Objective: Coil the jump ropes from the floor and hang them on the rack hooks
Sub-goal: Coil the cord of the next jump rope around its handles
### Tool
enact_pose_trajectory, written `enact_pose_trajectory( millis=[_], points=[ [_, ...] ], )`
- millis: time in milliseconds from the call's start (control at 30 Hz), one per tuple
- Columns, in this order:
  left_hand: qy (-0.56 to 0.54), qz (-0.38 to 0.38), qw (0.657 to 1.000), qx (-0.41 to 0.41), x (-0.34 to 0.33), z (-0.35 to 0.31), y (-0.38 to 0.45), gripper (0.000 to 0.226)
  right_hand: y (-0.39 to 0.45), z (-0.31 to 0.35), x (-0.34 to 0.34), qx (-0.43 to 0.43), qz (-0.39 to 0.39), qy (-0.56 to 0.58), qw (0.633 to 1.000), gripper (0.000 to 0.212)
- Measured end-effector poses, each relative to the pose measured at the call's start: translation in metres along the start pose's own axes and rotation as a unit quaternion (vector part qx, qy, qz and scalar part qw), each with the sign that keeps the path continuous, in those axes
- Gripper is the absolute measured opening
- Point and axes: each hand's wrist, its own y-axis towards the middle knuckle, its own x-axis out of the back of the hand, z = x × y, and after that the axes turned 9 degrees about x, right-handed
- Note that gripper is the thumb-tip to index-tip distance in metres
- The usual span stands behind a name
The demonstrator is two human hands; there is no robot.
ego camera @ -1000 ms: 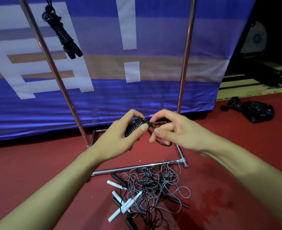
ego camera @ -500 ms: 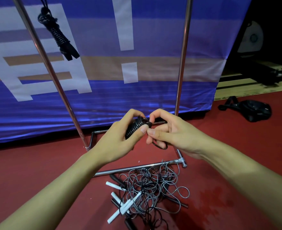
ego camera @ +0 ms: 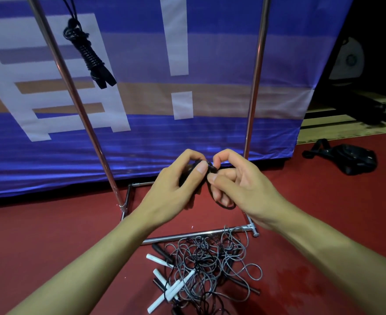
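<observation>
My left hand (ego camera: pixel 176 180) grips a coiled black jump rope (ego camera: pixel 188 171), mostly hidden under its fingers and thumb. My right hand (ego camera: pixel 237 185) pinches the rope's loose end, and a small black loop (ego camera: pixel 223 204) hangs under its fingers. Both hands meet in mid-air in front of the metal rack (ego camera: pixel 253 92). A coiled black rope (ego camera: pixel 89 55) hangs at the rack's upper left. On the red floor below lies a tangled pile of grey and black ropes (ego camera: pixel 210 262) with white handles (ego camera: pixel 171 289).
A blue and white banner (ego camera: pixel 210 137) hangs behind the rack. The rack's base bar (ego camera: pixel 187 235) runs along the floor just behind the pile. A black bag (ego camera: pixel 351 160) lies on the floor at the right, near a wooden platform edge (ego camera: pixel 346 130).
The loose loop under my right hand has shrunk and been drawn in toward the coil. My left thumb now covers more of the coil. Both hands stay at about the same spot.
</observation>
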Motion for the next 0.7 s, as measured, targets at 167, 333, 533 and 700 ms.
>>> enact_pose_trajectory(
  millis=[167,333,533,700],
  points=[
    [-0.020,-0.014,1.000,0.005,-0.003,-0.001,0.003,0.016,0.003,0.002,-0.008,0.008,-0.045,-0.001,0.999,0.017],
    [-0.027,-0.027,0.999,-0.003,-0.005,0.002,0.005,0.011,0.005,0.001,-0.009,0.023,-0.071,-0.029,0.997,0.010],
    [-0.010,-0.039,0.999,-0.015,-0.002,0.007,0.005,0.019,0.005,-0.003,-0.005,0.055,-0.032,-0.104,0.993,0.010],
    [0.067,-0.026,0.997,-0.038,0.009,0.017,0.006,0.020,0.006,-0.007,0.003,0.003,0.018,-0.128,0.992,0.014]
  ],
)
